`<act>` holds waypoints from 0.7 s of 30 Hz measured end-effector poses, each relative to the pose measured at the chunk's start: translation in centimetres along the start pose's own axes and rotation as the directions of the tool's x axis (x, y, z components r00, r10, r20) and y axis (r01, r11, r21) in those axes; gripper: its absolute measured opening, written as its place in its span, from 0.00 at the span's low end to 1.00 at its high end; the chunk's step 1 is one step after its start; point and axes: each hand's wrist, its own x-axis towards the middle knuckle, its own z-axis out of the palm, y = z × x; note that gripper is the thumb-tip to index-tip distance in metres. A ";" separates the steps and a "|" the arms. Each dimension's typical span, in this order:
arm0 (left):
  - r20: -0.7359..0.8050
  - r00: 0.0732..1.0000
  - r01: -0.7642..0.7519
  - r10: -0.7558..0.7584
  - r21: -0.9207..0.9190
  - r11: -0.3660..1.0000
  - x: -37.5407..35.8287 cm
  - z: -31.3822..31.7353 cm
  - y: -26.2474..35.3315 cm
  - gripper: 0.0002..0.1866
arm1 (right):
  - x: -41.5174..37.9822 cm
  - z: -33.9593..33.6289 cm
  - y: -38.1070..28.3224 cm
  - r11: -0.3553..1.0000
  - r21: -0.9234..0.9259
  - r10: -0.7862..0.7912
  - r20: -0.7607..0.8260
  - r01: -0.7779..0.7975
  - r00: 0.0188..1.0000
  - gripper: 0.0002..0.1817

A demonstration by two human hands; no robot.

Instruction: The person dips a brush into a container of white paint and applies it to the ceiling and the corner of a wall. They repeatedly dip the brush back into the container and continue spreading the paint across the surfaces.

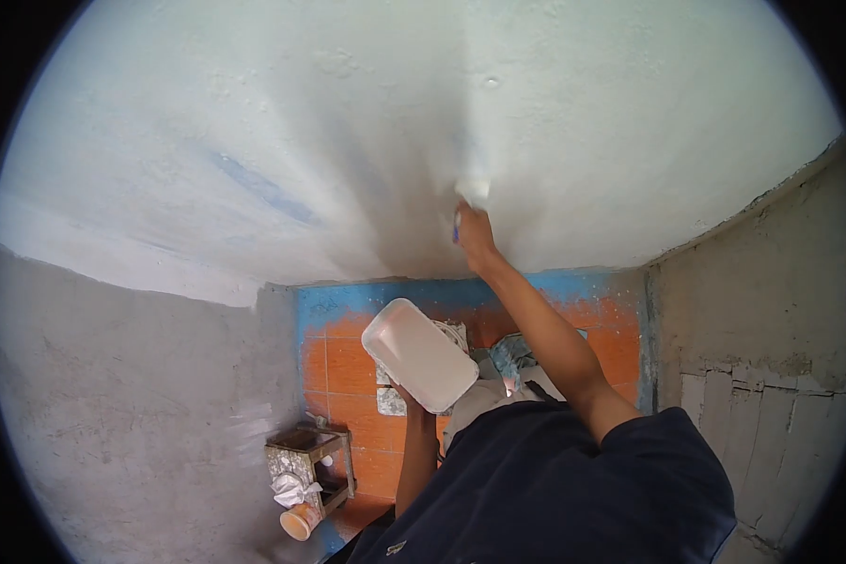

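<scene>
My right hand [476, 230] is raised to the white wall [573, 113], fingers wrapped round a blue-handled painting tool [474, 192]. The tool's pale head touches or nearly touches the wall; blur hides whether it is a brush or a small roller. Lower and to the left, a white rectangular tray [418, 352] of smooth whitish paint is held up, slightly tilted. My left hand [410, 400] grips that tray from beneath, its fingers mostly hidden.
A paint-spattered stool [303, 451] stands at lower left, with an orange-rimmed cup [301, 522] beside it. Bare grey walls close in on the left [141, 376] and right [761, 282]. Orange tiles [343, 362] with blue paint along the edge cover the floor.
</scene>
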 end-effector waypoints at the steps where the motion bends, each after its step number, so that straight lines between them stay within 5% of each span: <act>1: 0.000 1.000 0.001 -0.001 -0.003 1.000 0.1 -0.2 -0.2 0.42 | -1.6 1.5 -3.4 0.997 0.040 -0.064 0.011 0.064 0.998 0.19; 6: 0.030 0.999 0.037 -0.043 0.172 0.984 0.0 1.9 -0.6 0.43 | -6.9 4.1 -11.3 0.923 -0.055 -0.371 0.141 0.382 0.918 0.24; 9: 0.035 0.999 0.023 -0.028 0.122 0.992 0.0 3.6 -0.8 0.43 | -2.2 2.6 -4.5 0.876 -0.107 -0.471 0.031 0.471 0.882 0.25; 12: 0.007 1.000 0.013 -0.013 0.098 0.995 -0.1 2.1 -0.5 0.43 | 4.1 -2.4 8.3 0.874 -0.266 -0.423 -0.006 0.406 0.906 0.26; 15: -0.012 1.000 0.000 0.001 0.089 0.996 -0.4 1.3 -0.1 0.43 | 2.7 -5.2 12.9 0.994 -0.107 -0.008 0.040 0.013 0.999 0.22; 18: -0.024 1.000 -0.008 0.010 0.082 0.997 -0.4 1.0 0.2 0.43 | 5.1 -6.6 15.6 0.888 0.102 0.448 0.025 -0.448 0.894 0.19; 21: -0.013 1.000 -0.003 0.005 0.082 0.997 0.2 1.2 0.3 0.44 | 2.4 -2.8 7.8 0.987 -0.020 0.162 -0.027 -0.162 0.986 0.15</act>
